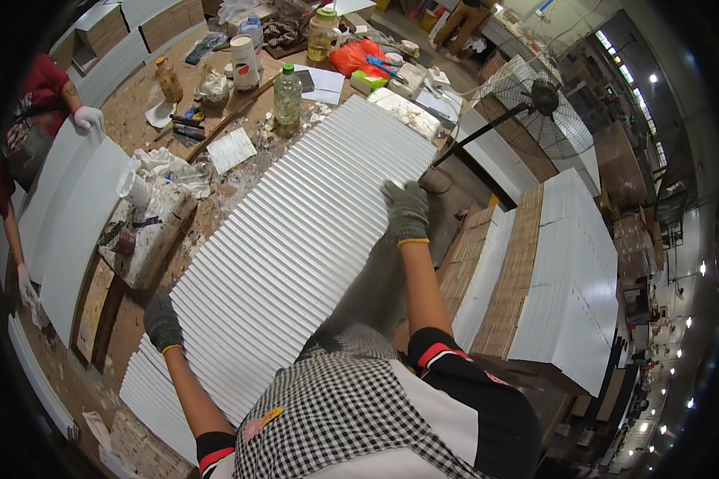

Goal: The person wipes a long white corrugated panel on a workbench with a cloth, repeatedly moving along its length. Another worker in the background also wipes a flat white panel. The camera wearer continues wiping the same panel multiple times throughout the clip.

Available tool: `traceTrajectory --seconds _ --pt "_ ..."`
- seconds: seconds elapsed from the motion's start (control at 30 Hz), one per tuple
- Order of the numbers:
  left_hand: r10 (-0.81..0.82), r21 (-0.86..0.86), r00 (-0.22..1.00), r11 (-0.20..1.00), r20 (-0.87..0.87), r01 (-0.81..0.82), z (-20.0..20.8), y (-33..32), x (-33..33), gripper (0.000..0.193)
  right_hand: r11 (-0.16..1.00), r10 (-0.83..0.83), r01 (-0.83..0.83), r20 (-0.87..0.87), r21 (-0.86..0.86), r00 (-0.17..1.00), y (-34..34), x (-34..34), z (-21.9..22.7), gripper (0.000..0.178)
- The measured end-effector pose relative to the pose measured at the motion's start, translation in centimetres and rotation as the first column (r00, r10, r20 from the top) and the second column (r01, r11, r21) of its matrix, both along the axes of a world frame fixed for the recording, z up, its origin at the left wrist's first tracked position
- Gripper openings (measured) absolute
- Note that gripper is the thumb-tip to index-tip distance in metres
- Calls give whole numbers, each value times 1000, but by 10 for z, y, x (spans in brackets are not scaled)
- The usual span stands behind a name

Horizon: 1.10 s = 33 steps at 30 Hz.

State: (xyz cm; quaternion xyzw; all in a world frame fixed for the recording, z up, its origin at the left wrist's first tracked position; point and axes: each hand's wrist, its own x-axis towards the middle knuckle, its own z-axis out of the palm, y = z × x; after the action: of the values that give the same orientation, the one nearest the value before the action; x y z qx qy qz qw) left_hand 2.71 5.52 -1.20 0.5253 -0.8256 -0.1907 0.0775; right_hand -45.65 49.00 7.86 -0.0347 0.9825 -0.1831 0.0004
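Observation:
A long row of narrow white strips [287,231], packed side by side like a ribbed sheet, stretches diagonally across the worktable in front of me. At its left edge is my left hand [164,322], in a dark grey glove with a yellow cuff, fingers closed against the strips and partly hidden. My right hand [409,211], gloved alike, grips the opposite edge farther up, its fingertips over the border. Beside my left forearm, more white strips [158,393] lie lower down.
Left, a co-worker's white-gloved hand [89,119] rests on white panels [76,199]. A green-capped bottle [287,100], a white can [244,62] and a red bag [359,59] stand beyond. Right are a fan [545,97] and stacked panels [567,271].

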Motion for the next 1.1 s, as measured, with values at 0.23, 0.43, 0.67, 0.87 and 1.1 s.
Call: traceTrajectory --seconds 0.23,0.43,0.67,0.87,1.1 --pt "-193 -198 970 955 148 220 -25 -13 11 43 994 -67 73 -79 83 995 30 29 23 55" --pt "-221 -231 955 936 197 265 -18 -9 12 36 986 104 -93 -69 138 992 21 26 12 33" --pt "-112 -246 987 960 113 137 -13 4 7 34 979 100 -57 -221 194 970 29 20 -11 33" --pt "-224 -305 950 909 217 284 -6 0 5 26 964 265 -248 -262 96 928 -107 -15 -53 28" --pt "-156 -241 973 951 167 194 -2 7 5 29 857 506 -470 -170 210 846 -240 -58 -27 33"
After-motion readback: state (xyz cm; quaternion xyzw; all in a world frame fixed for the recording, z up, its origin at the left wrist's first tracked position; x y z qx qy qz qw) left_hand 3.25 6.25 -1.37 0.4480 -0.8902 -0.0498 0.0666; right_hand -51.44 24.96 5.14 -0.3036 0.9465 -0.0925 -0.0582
